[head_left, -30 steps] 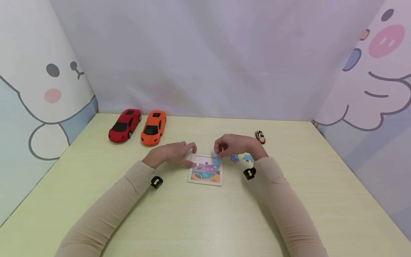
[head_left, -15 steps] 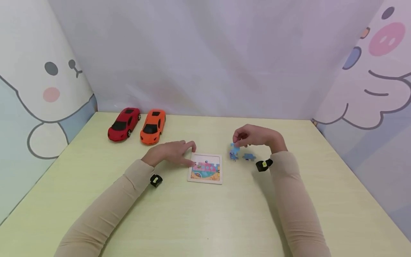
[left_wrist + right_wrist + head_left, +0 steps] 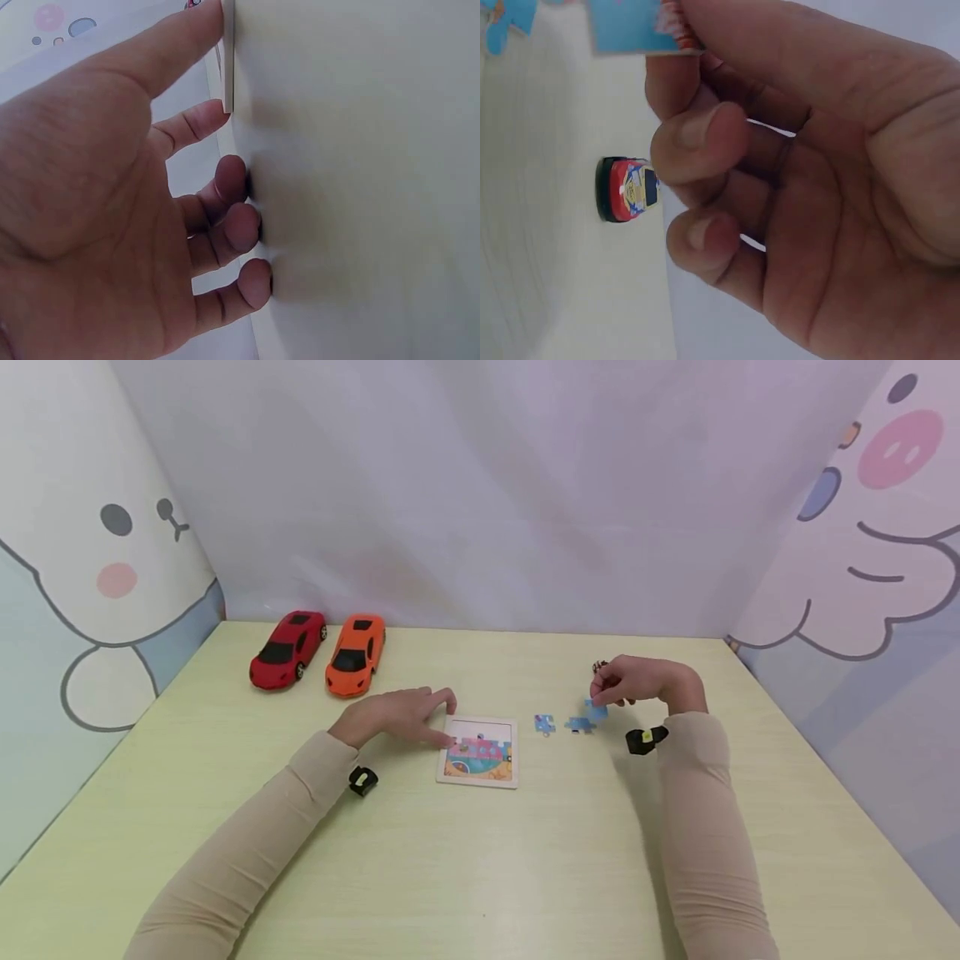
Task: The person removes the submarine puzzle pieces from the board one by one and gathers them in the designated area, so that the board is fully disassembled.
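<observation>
My left hand [image 3: 405,714] rests at the left side of a jigsaw puzzle tray [image 3: 477,786], thumb and index finger touching its edge near the upper left corner. In the left wrist view the tray's edge [image 3: 229,67] meets the thumb, and the other fingertips [image 3: 255,283] rest on the table. The tray's lower part is filled with a pink and teal picture; its top part is bare white. Between thumb and fingers my right hand [image 3: 645,683] pinches a light blue puzzle piece [image 3: 597,710]. Two more blue puzzle pieces, one left [image 3: 545,723] and one right [image 3: 579,725], lie beside it.
A red toy car [image 3: 288,650] and an orange toy car [image 3: 356,656] stand at the back left of the table [image 3: 480,860]. Partly hidden behind the right hand is a small toy car [image 3: 630,189]. Printed cloth walls enclose the table.
My right hand has carried the blue puzzle piece from over the tray rightward, past the two loose pieces. My left hand has stayed at the tray.
</observation>
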Demonstrator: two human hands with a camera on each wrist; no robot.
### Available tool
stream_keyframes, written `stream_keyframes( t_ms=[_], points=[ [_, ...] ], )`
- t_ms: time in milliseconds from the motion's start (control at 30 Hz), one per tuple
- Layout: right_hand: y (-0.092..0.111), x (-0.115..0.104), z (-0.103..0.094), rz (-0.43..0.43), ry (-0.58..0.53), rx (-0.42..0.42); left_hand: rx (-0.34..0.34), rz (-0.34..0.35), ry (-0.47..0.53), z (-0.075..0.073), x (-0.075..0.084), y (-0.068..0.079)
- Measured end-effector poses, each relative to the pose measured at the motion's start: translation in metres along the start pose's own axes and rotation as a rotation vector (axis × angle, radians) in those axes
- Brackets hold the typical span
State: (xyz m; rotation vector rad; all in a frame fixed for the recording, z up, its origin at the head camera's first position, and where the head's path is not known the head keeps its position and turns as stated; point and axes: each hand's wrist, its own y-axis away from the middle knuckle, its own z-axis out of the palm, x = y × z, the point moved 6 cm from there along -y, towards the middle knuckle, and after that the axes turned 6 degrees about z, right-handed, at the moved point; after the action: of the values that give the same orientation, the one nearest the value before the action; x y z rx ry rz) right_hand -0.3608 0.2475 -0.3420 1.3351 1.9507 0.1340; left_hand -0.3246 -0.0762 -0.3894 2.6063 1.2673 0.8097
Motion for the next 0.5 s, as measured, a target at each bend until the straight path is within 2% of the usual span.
stream_keyframes(
  t_ms=[200, 500],
  points=[
    [0.002, 0.019, 0.003, 0.044, -0.014, -0.064, -0.001, -0.001, 0.002, 0.001, -0.001, 0.0],
    [0.001, 0.035, 0.008, 0.113, -0.054, -0.102, 0.0, 0.001, 0.008, 0.0, 0.0, 0.0]
  ],
)
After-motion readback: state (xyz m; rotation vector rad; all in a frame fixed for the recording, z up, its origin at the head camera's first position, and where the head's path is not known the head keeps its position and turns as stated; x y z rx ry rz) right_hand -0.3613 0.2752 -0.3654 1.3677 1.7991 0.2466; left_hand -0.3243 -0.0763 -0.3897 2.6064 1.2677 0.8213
